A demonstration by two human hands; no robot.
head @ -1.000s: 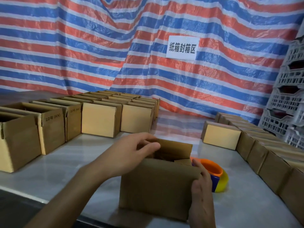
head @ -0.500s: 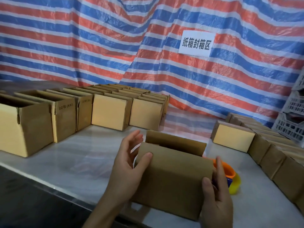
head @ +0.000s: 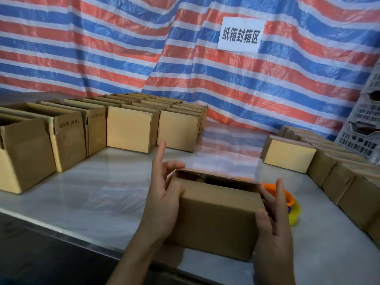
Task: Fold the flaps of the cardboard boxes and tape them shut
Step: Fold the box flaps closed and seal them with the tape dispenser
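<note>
Striped sheeting (head: 102,48) in red, blue and white hangs behind a pale, glossy table (head: 92,192), with a white sign (head: 241,34) of Chinese characters fixed to it. Near the front edge of the table, about in the middle, a plain brown cardboard box (head: 218,221) is held between both hands with its broad side facing the person. Its near top flap lies folded over, and along the far top edge a corrugated flap edge shows above a dark gap, so the top is not fully closed. The left hand (head: 162,194) has its grip on the left end, thumb on the near top edge, middle fingers curled over the corner and the index finger pointing straight up. The right hand (head: 273,233) has its grip on the right end, thumb pressed on the near side and fingers lying fairly straight along the end. Just behind that hand an orange, yellow and blue tape dispenser (head: 293,210) lies on the table, largely hidden by the hand and the box. To the left stands a row of open boxes (head: 26,153), one printed "10号 (KK)". Behind them, more boxes (head: 129,128) sit packed in rows. Another line of boxes (head: 290,159) runs down the right side, with white slotted crates (head: 368,120) stacked beyond.
</note>
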